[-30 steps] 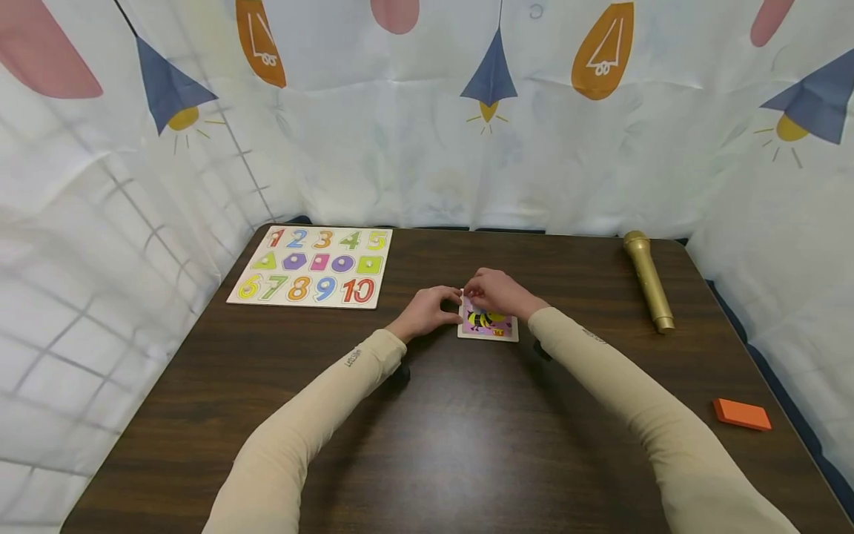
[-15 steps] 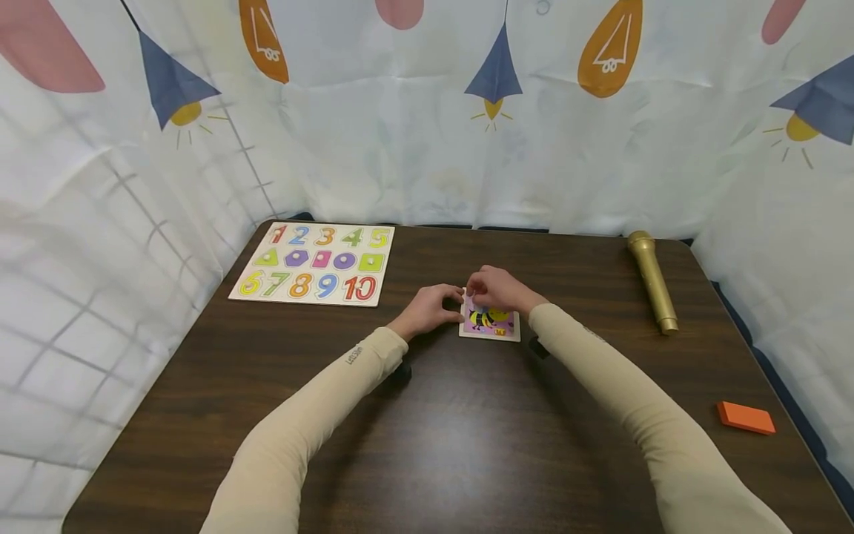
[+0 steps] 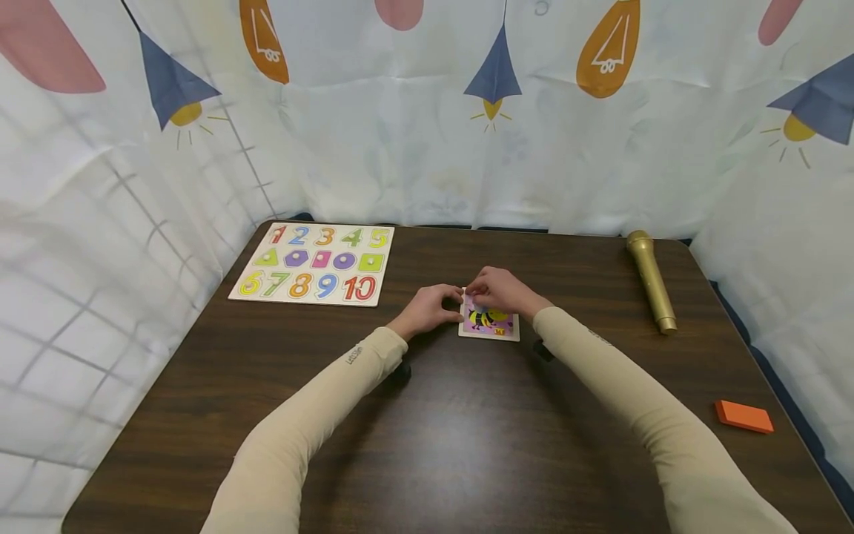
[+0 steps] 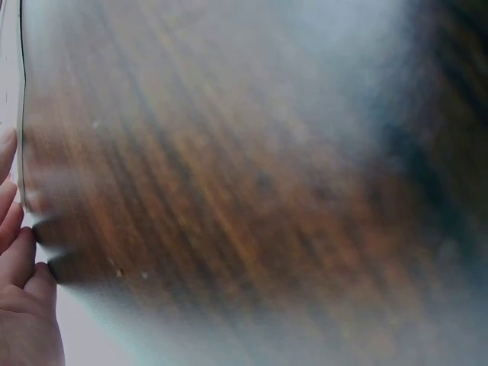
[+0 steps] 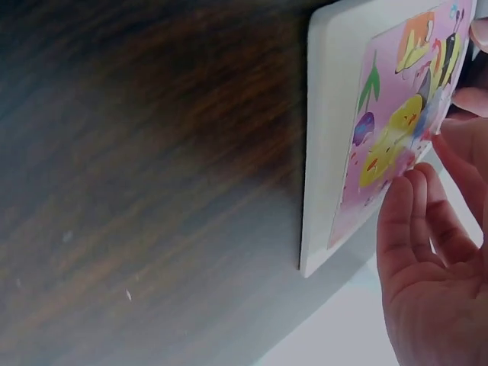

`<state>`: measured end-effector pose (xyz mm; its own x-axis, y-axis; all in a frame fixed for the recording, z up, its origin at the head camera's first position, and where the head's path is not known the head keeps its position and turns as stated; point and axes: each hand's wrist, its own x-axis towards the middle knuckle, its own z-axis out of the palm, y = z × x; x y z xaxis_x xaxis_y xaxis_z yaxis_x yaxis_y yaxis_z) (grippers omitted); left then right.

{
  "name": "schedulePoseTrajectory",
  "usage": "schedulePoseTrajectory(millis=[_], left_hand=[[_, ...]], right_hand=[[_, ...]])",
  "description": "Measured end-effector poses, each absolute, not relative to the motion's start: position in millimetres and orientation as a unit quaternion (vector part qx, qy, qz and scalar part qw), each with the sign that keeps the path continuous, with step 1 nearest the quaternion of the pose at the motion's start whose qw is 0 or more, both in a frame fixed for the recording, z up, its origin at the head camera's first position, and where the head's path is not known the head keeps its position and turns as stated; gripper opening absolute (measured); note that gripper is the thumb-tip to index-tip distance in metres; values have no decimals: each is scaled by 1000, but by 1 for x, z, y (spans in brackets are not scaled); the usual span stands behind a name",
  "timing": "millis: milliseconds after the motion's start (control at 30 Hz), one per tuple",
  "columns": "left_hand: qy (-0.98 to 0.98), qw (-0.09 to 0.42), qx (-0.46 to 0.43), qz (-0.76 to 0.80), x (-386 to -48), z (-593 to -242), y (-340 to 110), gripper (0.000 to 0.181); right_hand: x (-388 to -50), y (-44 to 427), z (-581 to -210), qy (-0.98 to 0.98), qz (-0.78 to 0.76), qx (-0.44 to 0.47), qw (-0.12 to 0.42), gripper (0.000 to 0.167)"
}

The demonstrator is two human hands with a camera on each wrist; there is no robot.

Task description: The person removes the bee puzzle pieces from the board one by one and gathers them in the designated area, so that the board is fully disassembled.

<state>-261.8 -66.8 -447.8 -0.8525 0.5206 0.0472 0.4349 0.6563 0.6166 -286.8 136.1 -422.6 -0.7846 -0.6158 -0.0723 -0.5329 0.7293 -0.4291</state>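
Fingers of the left hand [image 3: 425, 310] sat apart from its thumb, at the left edge of the bee picture board [image 5: 332, 91], which lay partly beneath the bent right-hand [image 3: 500, 290] fingers; I couldn't tell whether those pinched anything. I saw the number board [image 3: 311, 248] left of both hands' fingers, and the gold microphone [image 3: 651, 282] and orange block [image 3: 743, 417] well to their right.

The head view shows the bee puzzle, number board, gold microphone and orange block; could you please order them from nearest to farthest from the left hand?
1. Bee puzzle: beside the left hand, on its right.
2. Number board: to the left, farther back.
3. Gold microphone: well to the right.
4. Orange block: lower right of the view.
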Motion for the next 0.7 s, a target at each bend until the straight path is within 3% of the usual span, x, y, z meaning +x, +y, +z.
schedulePoseTrajectory(millis=[200,700], left_hand=[[907,64,264,321,-263,-449,-68,32],[906,63,267,323,-262,-448,-67,30]], right_hand=[[-283,133,-419,922,-154,-344,87,27],[-291,130,-420,925,-178,-311,123,24]])
